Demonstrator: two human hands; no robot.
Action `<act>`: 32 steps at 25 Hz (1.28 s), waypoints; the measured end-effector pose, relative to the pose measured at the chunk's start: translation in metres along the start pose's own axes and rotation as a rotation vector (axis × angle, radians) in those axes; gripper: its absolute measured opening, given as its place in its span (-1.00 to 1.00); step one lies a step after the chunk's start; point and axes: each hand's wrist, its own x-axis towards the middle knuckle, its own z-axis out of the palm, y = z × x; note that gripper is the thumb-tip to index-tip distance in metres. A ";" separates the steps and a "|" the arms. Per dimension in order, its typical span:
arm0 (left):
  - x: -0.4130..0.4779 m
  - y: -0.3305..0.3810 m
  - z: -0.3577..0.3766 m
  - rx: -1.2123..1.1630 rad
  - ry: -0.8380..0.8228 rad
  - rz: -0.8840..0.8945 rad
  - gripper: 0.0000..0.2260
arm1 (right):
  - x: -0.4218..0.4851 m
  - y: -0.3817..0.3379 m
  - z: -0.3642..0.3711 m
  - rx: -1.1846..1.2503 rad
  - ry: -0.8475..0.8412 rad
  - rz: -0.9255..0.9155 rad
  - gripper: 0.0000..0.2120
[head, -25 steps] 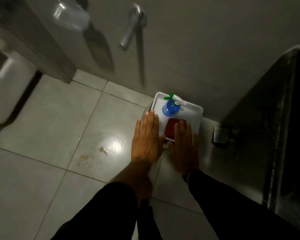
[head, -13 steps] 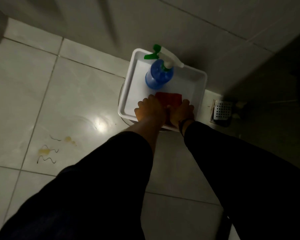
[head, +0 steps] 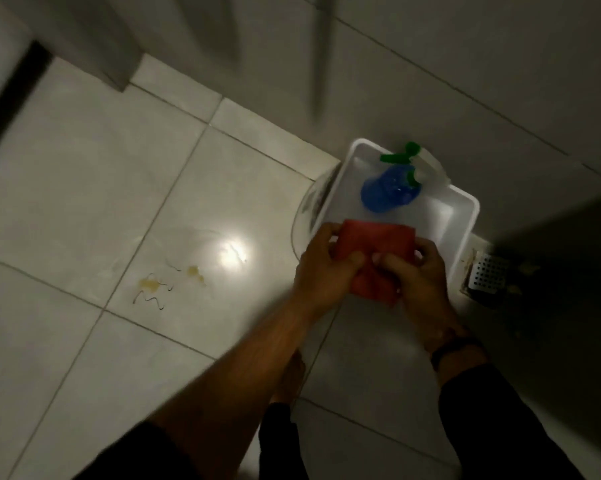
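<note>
A folded red cloth (head: 378,244) is lifted just above the near edge of a white plastic tray (head: 461,216) that sits on the tiled floor by the wall. My left hand (head: 323,268) grips the cloth's left side and my right hand (head: 420,271) grips its right side, thumbs on top. A blue spray bottle (head: 385,192) with a green and white trigger head stands in the far part of the tray.
Yellowish stains (head: 167,282) mark the pale floor tile to the left, beside a bright light reflection. A metal floor drain (head: 486,275) lies right of the tray. A grey wall runs behind it, and a dark panel stands at the right.
Both hands reached into the tray, took hold of the red cloth and raised it off the tray floor. The view has swung down and to the left.
</note>
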 end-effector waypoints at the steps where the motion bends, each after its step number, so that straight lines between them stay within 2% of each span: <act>1: -0.017 -0.005 -0.025 -0.056 -0.009 -0.005 -0.58 | -0.017 -0.001 0.009 -0.018 -0.133 0.014 -0.42; 3: -0.050 -0.018 -0.071 -0.115 -0.030 -0.021 -0.62 | -0.048 0.000 0.033 -0.033 -0.442 0.119 -0.18; 4: -0.065 -0.028 -0.091 -0.141 -0.023 -0.026 -0.62 | -0.063 0.002 0.047 -0.037 -0.593 0.175 -0.14; 5: -0.079 -0.042 -0.114 -0.173 0.012 -0.022 -0.61 | -0.075 0.010 0.069 -0.060 -0.732 0.211 -0.19; 6: -0.090 -0.057 -0.137 -0.206 0.055 -0.018 -0.59 | -0.085 0.020 0.094 -0.110 -0.822 0.226 -0.33; 8: -0.102 -0.092 -0.181 -0.296 0.142 -0.011 -0.62 | -0.099 0.047 0.149 -0.216 -0.850 0.239 -0.59; 10: -0.104 -0.138 -0.224 -0.338 0.275 0.011 -0.64 | -0.105 0.082 0.208 -0.296 -0.827 0.248 -0.59; 12: -0.094 -0.193 -0.262 -0.315 0.494 0.003 -0.59 | -0.098 0.117 0.263 -0.339 -0.815 0.198 -0.57; 14: -0.079 -0.262 -0.298 -0.151 0.759 -0.046 -0.54 | -0.082 0.156 0.315 -0.479 -0.812 0.038 -0.58; 16: -0.065 -0.343 -0.332 0.151 0.897 -0.182 -0.47 | -0.057 0.196 0.369 -0.683 -0.772 -0.204 -0.51; 18: -0.047 -0.414 -0.360 0.407 0.913 -0.267 -0.39 | -0.031 0.234 0.425 -0.834 -0.684 -0.478 -0.47; 20: -0.024 -0.464 -0.382 0.599 0.932 -0.272 -0.34 | -0.004 0.269 0.471 -0.969 -0.621 -0.765 -0.45; 24: 0.010 -0.527 -0.405 0.823 0.985 -0.208 -0.34 | 0.034 0.346 0.503 -1.679 -0.670 -1.243 -0.20; 25: 0.014 -0.541 -0.406 0.856 1.018 -0.181 -0.34 | 0.040 0.360 0.501 -1.756 -0.676 -1.349 -0.16; 27: 0.021 -0.555 -0.407 0.892 1.086 -0.136 -0.35 | 0.056 0.369 0.501 -1.755 -0.687 -1.458 -0.19; 30: 0.022 -0.559 -0.406 0.921 1.129 -0.119 -0.35 | 0.046 0.386 0.515 -1.551 -0.699 -1.496 -0.24; 32: 0.022 -0.556 -0.408 0.906 1.117 -0.120 -0.34 | 0.027 0.419 0.500 -1.543 -0.801 -1.581 -0.21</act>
